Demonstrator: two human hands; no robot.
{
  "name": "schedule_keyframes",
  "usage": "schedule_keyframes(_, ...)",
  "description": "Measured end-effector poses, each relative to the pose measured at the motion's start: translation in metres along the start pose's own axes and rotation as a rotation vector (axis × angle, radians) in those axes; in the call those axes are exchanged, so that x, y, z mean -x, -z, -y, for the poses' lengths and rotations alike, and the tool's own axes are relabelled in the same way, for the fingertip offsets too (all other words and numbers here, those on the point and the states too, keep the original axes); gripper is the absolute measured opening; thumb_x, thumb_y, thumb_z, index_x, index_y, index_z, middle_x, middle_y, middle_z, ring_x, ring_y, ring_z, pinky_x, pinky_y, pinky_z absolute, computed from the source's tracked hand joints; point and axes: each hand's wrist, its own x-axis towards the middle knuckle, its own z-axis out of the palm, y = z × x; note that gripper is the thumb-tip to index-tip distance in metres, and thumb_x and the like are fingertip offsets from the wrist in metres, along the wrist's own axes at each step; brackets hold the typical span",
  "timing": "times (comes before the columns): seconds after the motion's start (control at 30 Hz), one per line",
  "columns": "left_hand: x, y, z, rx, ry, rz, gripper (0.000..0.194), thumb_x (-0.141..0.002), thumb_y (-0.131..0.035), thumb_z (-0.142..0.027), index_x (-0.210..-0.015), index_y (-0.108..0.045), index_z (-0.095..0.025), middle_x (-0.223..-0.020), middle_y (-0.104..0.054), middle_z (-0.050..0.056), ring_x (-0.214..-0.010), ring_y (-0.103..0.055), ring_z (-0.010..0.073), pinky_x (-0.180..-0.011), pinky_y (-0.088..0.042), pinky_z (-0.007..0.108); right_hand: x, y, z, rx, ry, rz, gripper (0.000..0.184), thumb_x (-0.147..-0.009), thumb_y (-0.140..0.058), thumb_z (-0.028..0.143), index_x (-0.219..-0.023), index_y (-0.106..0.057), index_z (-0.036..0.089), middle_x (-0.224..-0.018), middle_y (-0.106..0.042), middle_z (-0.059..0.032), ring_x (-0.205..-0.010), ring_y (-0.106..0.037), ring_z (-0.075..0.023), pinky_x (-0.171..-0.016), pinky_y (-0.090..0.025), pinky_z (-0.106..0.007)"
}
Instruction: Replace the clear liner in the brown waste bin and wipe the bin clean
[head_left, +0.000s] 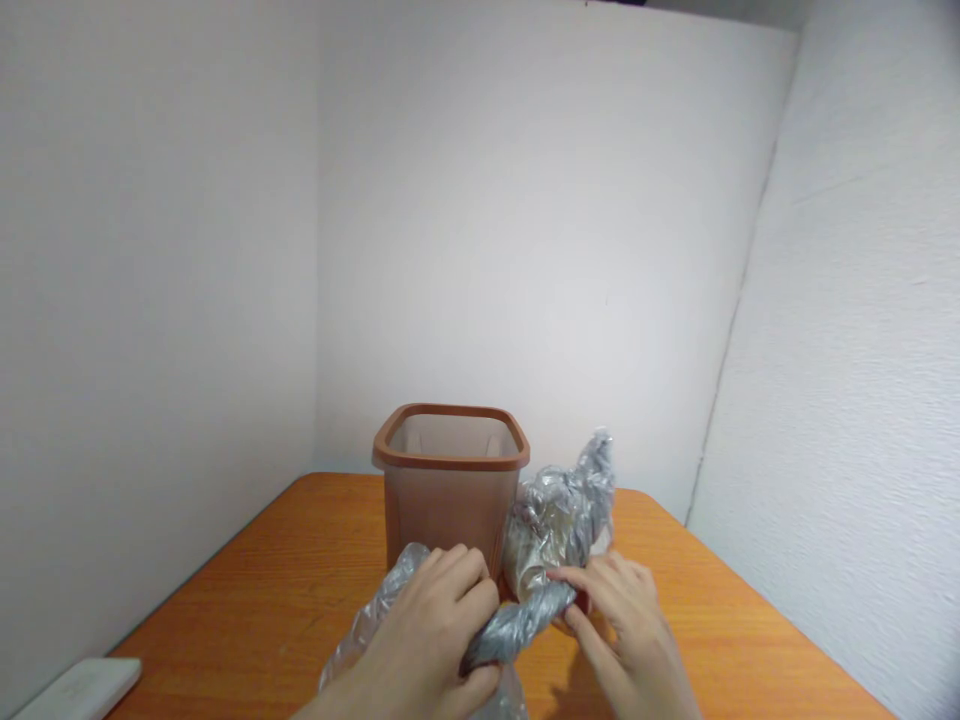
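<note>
Between the fingers (480, 603), twisted plastic (526, 617) (greyish).

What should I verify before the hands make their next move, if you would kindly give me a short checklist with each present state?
1. Left hand closed on the twisted grey plastic: ok.
2. Right hand pinching its other end between thumb and fingers: ok.
3. Twisted grey plastic joined to the clear plastic beside the left hand: cannot tell; the hand hides that part.
4. Wastebasket upright on the wooden table, mouth up: ok.
5. Wastebasket floor visible for inspection: not ok; the view does not reach it.
6. Bulky plastic bag touching the wastebasket: cannot tell; they overlap in this view.
</note>
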Motion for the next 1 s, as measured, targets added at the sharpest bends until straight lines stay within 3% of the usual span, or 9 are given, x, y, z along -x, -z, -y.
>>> schedule_keyframes(0.1, 0.000, -0.001, 0.004, 0.139, -0.053, -0.029, 0.027, -0.071, -0.060, -0.006, -0.091, -0.053, -0.022, -0.120, -0.054, 0.002, -0.114, -0.047, 0.0200, -0.099, -0.034, 0.032, 0.003, -0.013, 0.006, -0.285, -0.131, 0.086, 0.034, -0.092, -0.053, 0.049, -0.077, -0.068, 0.023, -0.074, -0.064, -0.0033, -0.074, -0.058, -0.0193, -0.071, -0.046, -0.031)
schedule_keyframes(0.2, 0.000, -0.012, 0.011, 0.247, -0.075, -0.076, 0.032, -0.072, -0.068, -0.014, -0.098, -0.052, -0.024, -0.142, -0.045, 0.003, -0.135, -0.037, 0.0229, -0.111, -0.028, 0.032, 0.010, -0.028, 0.018, -0.698, -0.350, 0.209, 0.049, -0.088, -0.050, 0.064, -0.073, -0.064, 0.019, -0.063, -0.055, -0.0010, -0.058, -0.050, -0.0141, -0.057, -0.042, -0.025)
schedule_keyframes(0.37, -0.003, -0.030, 0.014, 0.474, 0.067, -0.022, 0.051, -0.074, -0.072, -0.025, -0.120, -0.048, -0.026, -0.115, -0.066, 0.003, -0.102, -0.061, 0.0209, -0.085, -0.047, 0.029, 0.014, -0.046, 0.030, -1.284, -0.585, 0.335, 0.051, -0.076, -0.063, 0.068, -0.086, -0.063, 0.017, -0.069, -0.058, -0.0009, -0.046, -0.045, -0.0086, -0.049, -0.037, -0.023)
schedule_keyframes(0.47, -0.006, -0.027, 0.011, 0.575, 0.076, 0.073, 0.034, -0.073, -0.069, -0.016, -0.105, -0.060, -0.023, -0.099, -0.069, 0.000, -0.088, -0.063, 0.0191, -0.074, -0.045, 0.025, 0.011, -0.042, 0.028, -1.162, -0.544, 0.352, 0.046, -0.082, -0.058, 0.065, -0.090, -0.060, 0.020, -0.067, -0.056, 0.0007, -0.048, -0.049, -0.0109, -0.049, -0.039, -0.024)
schedule_keyframes(0.57, -0.007, -0.021, 0.010, 0.645, 0.102, 0.079, 0.024, -0.073, -0.059, -0.006, -0.092, -0.067, -0.021, -0.089, -0.068, -0.001, -0.086, -0.061, 0.0188, -0.080, -0.044, 0.026, 0.007, -0.029, 0.023, -0.727, -0.364, 0.227, 0.041, -0.087, -0.058, 0.054, -0.115, -0.055, 0.024, -0.089, -0.063, -0.0044, -0.084, -0.062, -0.0193, -0.077, -0.050, -0.031)
schedule_keyframes(0.67, -0.007, -0.026, 0.012, 0.793, 0.146, -0.036, 0.017, -0.083, -0.056, -0.014, -0.095, -0.068, -0.020, -0.092, -0.068, 0.002, -0.092, -0.060, 0.0219, -0.087, -0.045, 0.030, 0.005, -0.028, 0.023, -0.630, -0.284, 0.176, 0.079, -0.078, -0.067, 0.061, -0.141, -0.033, 0.028, -0.131, -0.054, -0.0122, -0.124, -0.051, -0.0270, -0.105, -0.040, -0.042)
schedule_keyframes(0.8, -0.006, -0.042, 0.009, 1.015, 0.281, -0.257, 0.031, -0.092, -0.055, -0.046, -0.104, -0.065, -0.019, -0.102, -0.067, 0.008, -0.097, -0.059, 0.0236, -0.089, -0.046, 0.032, 0.010, -0.057, 0.033, -0.888, -0.342, 0.322, 0.123, -0.053, -0.077, 0.076, -0.149, -0.021, 0.024, -0.141, -0.047, -0.0177, -0.130, -0.048, -0.0340, -0.106, -0.041, -0.047)
schedule_keyframes(0.87, -0.006, -0.045, 0.005, 1.089, 0.295, -0.292, 0.035, -0.090, -0.056, -0.053, -0.097, -0.064, -0.019, -0.098, -0.066, 0.007, -0.092, -0.059, 0.0208, -0.088, -0.045, 0.030, 0.013, -0.076, 0.037, -0.907, -0.370, 0.392, 0.111, -0.056, -0.077, 0.073, -0.145, -0.035, 0.022, -0.134, -0.055, -0.0167, -0.124, -0.053, -0.0350, -0.099, -0.047, -0.047)
schedule_keyframes(1.0, -0.007, -0.037, -0.001, 1.415, 0.173, -0.321, 0.035, -0.094, -0.052, -0.049, -0.075, -0.054, -0.020, -0.079, -0.064, 0.002, -0.078, -0.061, 0.0150, -0.083, -0.045, 0.026, 0.017, -0.103, 0.034, -0.760, -0.403, 0.460, 0.053, -0.080, -0.065, 0.060, -0.120, -0.062, 0.025, -0.111, -0.067, -0.0087, -0.110, -0.062, -0.0294, -0.090, -0.053, -0.044)
